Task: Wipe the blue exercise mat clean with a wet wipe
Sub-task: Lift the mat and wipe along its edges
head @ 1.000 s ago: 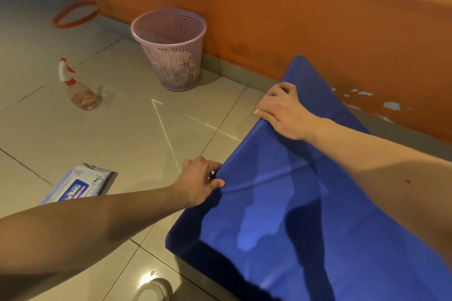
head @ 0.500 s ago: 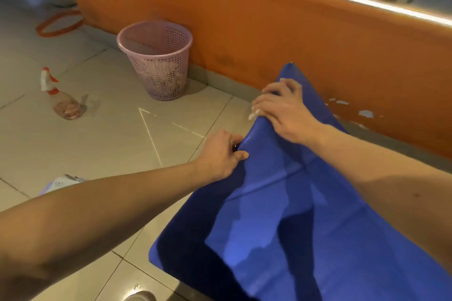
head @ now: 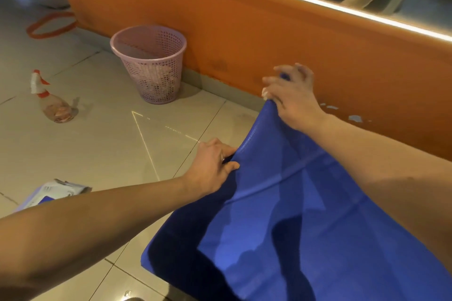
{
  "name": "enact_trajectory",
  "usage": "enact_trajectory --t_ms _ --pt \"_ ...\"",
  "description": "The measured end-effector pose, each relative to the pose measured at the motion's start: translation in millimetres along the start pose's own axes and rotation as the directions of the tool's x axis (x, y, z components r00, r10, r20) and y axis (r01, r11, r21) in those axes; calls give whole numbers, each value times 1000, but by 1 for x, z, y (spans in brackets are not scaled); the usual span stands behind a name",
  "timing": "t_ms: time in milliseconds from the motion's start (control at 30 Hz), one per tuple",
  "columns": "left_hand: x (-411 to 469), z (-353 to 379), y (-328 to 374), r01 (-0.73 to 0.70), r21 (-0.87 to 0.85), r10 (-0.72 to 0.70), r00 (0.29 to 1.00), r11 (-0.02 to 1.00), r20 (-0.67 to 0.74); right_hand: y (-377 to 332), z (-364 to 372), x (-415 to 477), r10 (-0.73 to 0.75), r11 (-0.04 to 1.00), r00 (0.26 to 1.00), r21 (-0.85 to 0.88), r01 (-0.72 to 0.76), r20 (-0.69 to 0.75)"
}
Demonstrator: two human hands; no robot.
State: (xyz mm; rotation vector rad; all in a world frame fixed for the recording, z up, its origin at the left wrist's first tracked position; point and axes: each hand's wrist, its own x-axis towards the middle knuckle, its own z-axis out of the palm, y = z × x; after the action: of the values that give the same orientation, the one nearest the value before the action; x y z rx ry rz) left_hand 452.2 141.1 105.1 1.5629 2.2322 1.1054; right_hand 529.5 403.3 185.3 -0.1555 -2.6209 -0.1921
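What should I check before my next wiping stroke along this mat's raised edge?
1. Left hand grips the blue mat by its edge: ok.
2. Wet wipe under the right hand at the far corner: ok, only a white bit shows.
3. Wipe clean enough: cannot tell.
4. Mat lying flat: not ok, the held edge is lifted off the floor.
5. Pink basket nearby for the used wipe: ok, by the wall.
6. Wipe pack on the floor for a fresh one: ok.

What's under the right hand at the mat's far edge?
A scrap of white wipe peeks out under the right hand, which grips the blue mat. The rest is covered by the hand.
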Motion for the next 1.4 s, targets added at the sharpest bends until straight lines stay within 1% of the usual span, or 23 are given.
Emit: enact_trajectory --t_ms 67,100,133,200,233,267,333,400,433,500,533,600,667,700,767,833,900,967,1033,1133,1233,1300,1400 --pt "0 -1 2 -9 11 8 1000 1000 8 -2 -1 6 95 993 995 -72 -95 -1" --pt "0 -2 2 -10 20 10 1000 1000 10 -9 0 4 88 995 996 -51 -88 -5" --pt "-1 -2 0 -11 25 11 1000 1000 15 -17 3 0 41 999 999 -3 -41 5" --pt "-4 -2 -5 -17 19 16 1000 1000 18 -35 6 -14 -125 990 985 81 116 121" --pt "-6 -1 -7 -26 6 26 1000 1000 12 -38 5 -20 -181 982 966 84 168 183" --pt "-7 0 -8 -35 -9 35 999 999 5 -35 2 -21 -197 980 961 76 185 195" --pt "-7 3 -8 -39 -24 38 999 999 -8 -19 -4 -14 -120 992 989 36 117 91" --pt "-7 4 -6 -48 -14 48 999 999 2 -3 -8 -5 68 997 998 -28 -68 9" --pt "-7 4 -5 -56 -1 56 998 998 3 1 -10 0 175 984 985 -20 -174 9" --pt "-7 3 -6 -68 28 68 998 997 5 1 -12 9 348 930 936 110 -352 57" --pt "-7 2 -7 -72 39 71 997 997 9 -1 -13 12 403 888 911 200 -413 93" --pt "-8 2 -9 -65 39 64 998 997 17 -2 -14 15 466 801 874 356 -482 135" --pt "-8 1 -10 -17 19 16 1000 1000 24 -2 -12 16 521 710 843 479 -516 136" --pt "-7 -1 -10 25 31 -26 999 999 40 -3 -12 16 540 681 830 508 -527 138" --pt "-1 -5 -12 120 109 -131 987 987 96 -7 -13 14 557 675 820 503 -540 133" --pt "8 -10 -11 166 147 -184 975 975 123 -13 -16 9 563 689 820 488 -535 104" --pt "24 -17 1 172 78 -180 978 982 110 -22 -21 2 543 714 837 483 -506 74" --pt "50 -20 22 172 -33 -169 982 985 81 -35 -25 -8 518 737 853 471 -484 66" --pt "76 -21 44 178 -78 -174 983 981 55 -46 -28 -14 505 754 861 457 -473 57" --pt "98 -17 64 135 -41 -136 991 990 -15 -51 -34 -20 489 773 872 452 -445 22" --pt "101 -12 73 137 43 -133 988 990 -78 -45 -48 -27 518 731 855 508 -455 20" --pt "98 -14 77 145 90 -138 988 985 -75 -38 -54 -39 562 703 826 504 -502 39" --pt "89 -15 75 142 131 -134 988 981 -70 -15 -48 -72 613 679 778 411 -609 139"
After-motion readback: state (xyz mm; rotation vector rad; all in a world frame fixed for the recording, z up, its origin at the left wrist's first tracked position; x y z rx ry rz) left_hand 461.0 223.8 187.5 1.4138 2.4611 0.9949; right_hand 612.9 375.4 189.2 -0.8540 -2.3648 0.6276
